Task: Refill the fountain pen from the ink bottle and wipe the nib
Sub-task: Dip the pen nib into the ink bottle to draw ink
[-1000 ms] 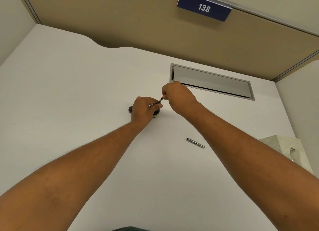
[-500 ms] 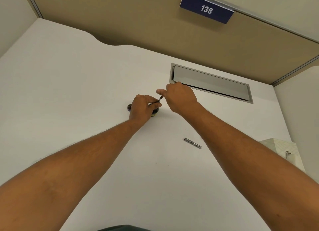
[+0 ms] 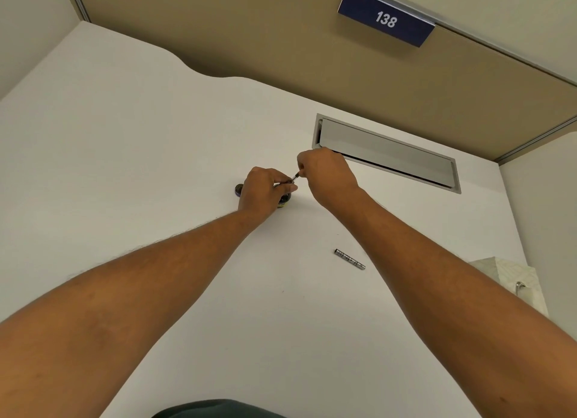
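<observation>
Pen [image 3: 292,180], thin and dark, pinched by both hands.

Place: office cubicle workstation.
Desk: white desk [image 3: 125,167] with a curved back edge.
Partition: tan fabric panels [image 3: 249,36] with metal trim.
Cable hatch: grey flap [image 3: 387,152] set into the desktop.
Sign: blue plate [image 3: 386,17] numbered 138.

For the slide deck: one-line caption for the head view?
Both hands, left hand and right hand, hold a thin pen part over the ink bottle; a metal barrel lies aside.
</observation>
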`<state>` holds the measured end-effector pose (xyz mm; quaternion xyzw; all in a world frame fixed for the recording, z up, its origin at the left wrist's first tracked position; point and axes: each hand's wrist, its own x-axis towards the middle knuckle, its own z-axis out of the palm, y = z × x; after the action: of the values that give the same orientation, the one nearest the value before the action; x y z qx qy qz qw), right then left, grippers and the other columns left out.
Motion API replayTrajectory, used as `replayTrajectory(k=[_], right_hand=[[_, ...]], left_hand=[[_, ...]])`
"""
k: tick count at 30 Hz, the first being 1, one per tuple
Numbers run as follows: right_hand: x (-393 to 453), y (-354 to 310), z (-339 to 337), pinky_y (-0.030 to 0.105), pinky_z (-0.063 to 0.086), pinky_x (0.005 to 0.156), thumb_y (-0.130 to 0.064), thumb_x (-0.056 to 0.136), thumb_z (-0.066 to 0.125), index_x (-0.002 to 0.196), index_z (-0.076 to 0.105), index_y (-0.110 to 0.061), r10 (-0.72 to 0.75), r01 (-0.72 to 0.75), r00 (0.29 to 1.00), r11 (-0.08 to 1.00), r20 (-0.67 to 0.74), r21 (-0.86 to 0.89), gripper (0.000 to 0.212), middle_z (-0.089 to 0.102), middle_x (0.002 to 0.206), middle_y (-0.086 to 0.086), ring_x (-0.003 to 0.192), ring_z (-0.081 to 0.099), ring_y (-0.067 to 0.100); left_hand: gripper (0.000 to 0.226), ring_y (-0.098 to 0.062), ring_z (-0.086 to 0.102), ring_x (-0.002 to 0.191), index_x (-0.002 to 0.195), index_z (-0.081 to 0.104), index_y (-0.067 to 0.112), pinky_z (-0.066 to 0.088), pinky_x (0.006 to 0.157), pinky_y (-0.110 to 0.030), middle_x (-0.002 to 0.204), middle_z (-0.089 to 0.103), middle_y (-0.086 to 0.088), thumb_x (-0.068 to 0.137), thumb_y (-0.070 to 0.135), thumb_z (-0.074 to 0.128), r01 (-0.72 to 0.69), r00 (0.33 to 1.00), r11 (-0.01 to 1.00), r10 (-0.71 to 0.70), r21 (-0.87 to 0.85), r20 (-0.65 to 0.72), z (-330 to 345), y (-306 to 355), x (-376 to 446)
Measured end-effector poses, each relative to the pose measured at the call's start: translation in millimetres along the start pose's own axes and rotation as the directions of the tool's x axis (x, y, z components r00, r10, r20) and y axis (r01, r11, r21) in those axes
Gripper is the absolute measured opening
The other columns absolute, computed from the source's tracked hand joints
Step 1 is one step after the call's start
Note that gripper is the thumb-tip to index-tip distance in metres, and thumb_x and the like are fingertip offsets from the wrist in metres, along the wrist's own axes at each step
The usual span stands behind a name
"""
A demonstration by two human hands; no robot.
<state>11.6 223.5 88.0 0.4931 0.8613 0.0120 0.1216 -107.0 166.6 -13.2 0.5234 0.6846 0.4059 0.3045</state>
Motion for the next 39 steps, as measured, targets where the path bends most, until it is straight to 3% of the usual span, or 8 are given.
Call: replayTrajectory(k=[2,5,11,16,23,28,33,39], right_hand=[[0.5,0.5,-2.7,0.037,0.055,0.082,-0.007,0.095,0.063,0.112,0.070,-0.010,-0.003,0.003,1.000,0.999,-0.010,0.042,0.019,0.069,0.101,0.010,0.093,0.066,0.030],[-2.3,3.3,-5.7,0.035,0.045,0.075,-0.017,0.097,0.068,0.130,0.065,-0.020,-0.015,0.016,1.000,0.999,0.025,-0.045,0.033,0.068,0.112,0.009,0.103,0.066,0.029],[2.1,2.6,-2.9,0.031,0.039,0.072,-0.011,0.098,0.066,0.109,0.066,-0.013,-0.015,0.015,1.000,1.000,0.010,-0.026,0.011,0.070,0.100,0.007,0.078,0.054,0.024],[-4.0,4.1,-4.7,0.033,0.038,0.071,-0.023,0.101,0.064,0.119,0.066,-0.013,-0.039,0.037,0.998,0.998,-0.040,-0.052,0.021,0.071,0.106,0.009,0.101,0.067,0.030],[1.2,1.0,-7.6,0.032,0.045,0.080,-0.001,0.093,0.069,0.114,0.065,-0.012,-0.026,0.027,0.999,0.999,0.020,-0.047,0.024,0.074,0.110,0.007,0.098,0.067,0.027],[1.5,4.9,-20.6,0.035,0.040,0.102,-0.001,0.095,0.063,0.128,0.063,-0.013,-0.112,0.112,0.992,0.994,0.062,-0.005,0.035,0.069,0.120,0.005,0.111,0.062,0.027],[-6.4,5.8,-12.2,0.036,0.049,0.083,-0.029,0.101,0.064,0.122,0.068,-0.011,-0.057,0.059,0.997,0.998,-0.047,0.038,0.028,0.073,0.108,0.011,0.102,0.068,0.032],[-10.9,7.9,-13.7,0.036,0.053,0.077,0.003,0.093,0.059,0.106,0.074,-0.009,-0.133,0.141,0.988,0.983,-0.073,0.121,0.024,0.072,0.102,0.011,0.095,0.069,0.032]], left_hand=[[0.019,-0.016,0.068,0.089,0.101,0.083,0.007,0.034,0.061,0.004,0.104,0.081,-0.006,0.091,0.022,0.078,0.009,1.000,1.000,-0.009,-0.006,0.000,0.6,-0.9,0.2],[0.019,-0.018,0.070,0.091,0.101,0.084,0.008,0.035,0.062,0.004,0.103,0.081,-0.006,0.090,0.023,0.078,0.007,1.000,1.000,-0.007,-0.009,0.000,1.5,-1.1,0.7],[0.020,-0.013,0.067,0.088,0.101,0.084,0.009,0.035,0.063,0.003,0.103,0.081,-0.004,0.089,0.024,0.079,0.013,1.000,1.000,-0.013,-0.006,0.006,1.3,-2.7,1.3],[0.021,-0.018,0.072,0.092,0.100,0.084,0.010,0.034,0.064,-0.001,0.102,0.082,-0.004,0.089,0.027,0.079,0.010,1.000,1.000,-0.009,-0.008,0.015,2.3,-3.9,1.8],[0.021,-0.016,0.071,0.090,0.100,0.084,0.011,0.035,0.064,-0.006,0.102,0.082,-0.003,0.089,0.028,0.080,0.024,1.000,1.000,-0.024,-0.005,0.015,2.4,-3.8,2.7],[0.021,-0.016,0.071,0.091,0.099,0.084,0.011,0.033,0.063,-0.003,0.102,0.082,-0.003,0.089,0.029,0.079,0.017,1.000,1.000,-0.017,0.004,0.007,2.1,-3.2,2.3],[0.020,-0.014,0.067,0.085,0.099,0.084,0.009,0.035,0.060,0.002,0.102,0.081,-0.004,0.089,0.026,0.080,0.014,1.000,1.000,-0.014,-0.003,-0.006,1.7,-2.4,1.4],[0.020,-0.013,0.064,0.081,0.100,0.083,0.007,0.037,0.060,0.003,0.102,0.081,-0.007,0.089,0.024,0.080,0.010,1.000,1.000,-0.010,-0.004,0.008,2.5,-3.0,2.1]])
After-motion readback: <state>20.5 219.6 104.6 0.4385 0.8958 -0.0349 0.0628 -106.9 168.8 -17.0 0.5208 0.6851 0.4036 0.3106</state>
